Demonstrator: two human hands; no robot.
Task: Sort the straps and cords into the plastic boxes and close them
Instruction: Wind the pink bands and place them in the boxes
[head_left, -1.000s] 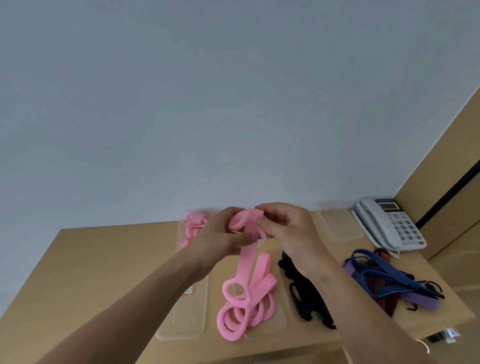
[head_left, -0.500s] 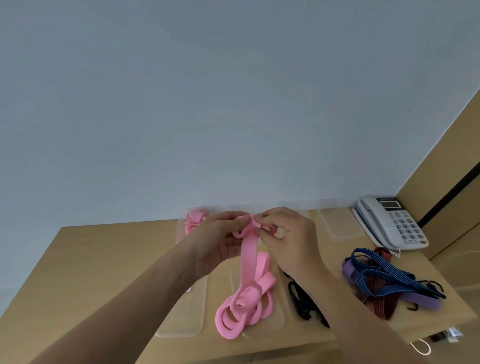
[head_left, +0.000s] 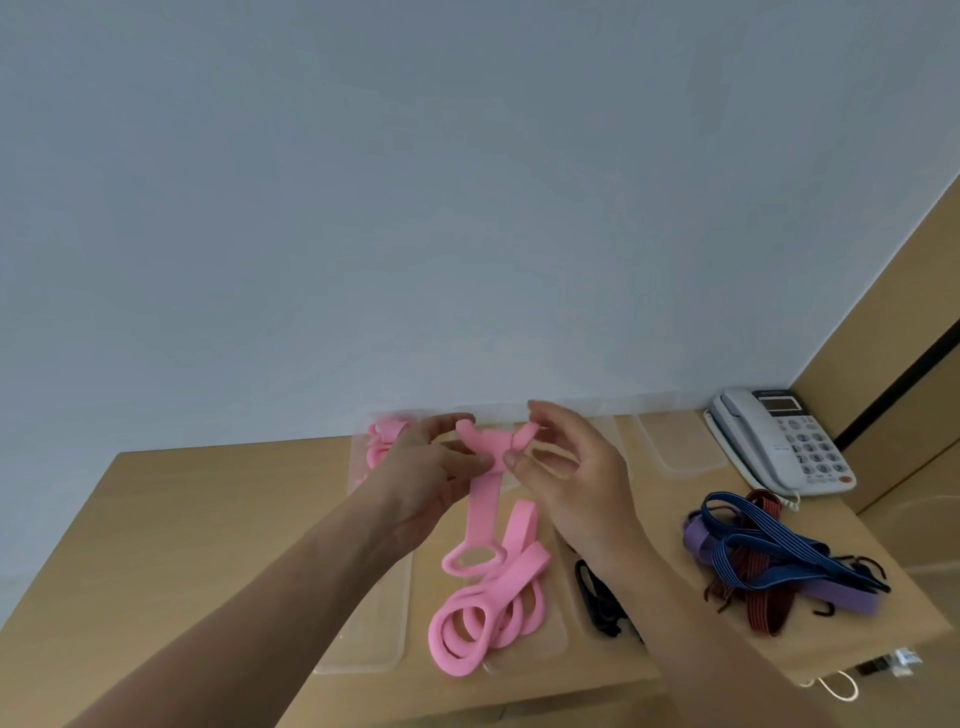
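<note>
I see soft, even light, fairly dim and bluish on the wall (head_left: 467, 208), with no glare. Shadows on the worktop (head_left: 208, 519) are faint. The wide lens bends the worktop's edges toward the frame's corners. Both hands look slightly smeared; the phone (head_left: 779, 441) reads reasonably sharp.

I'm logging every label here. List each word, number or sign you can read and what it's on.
Nothing can be quoted.
Telephone: the keypad digits, the display and a line of print above the display are too small and blurred to read.
Pink strap, plastic boxes and cords: no writing visible.
</note>
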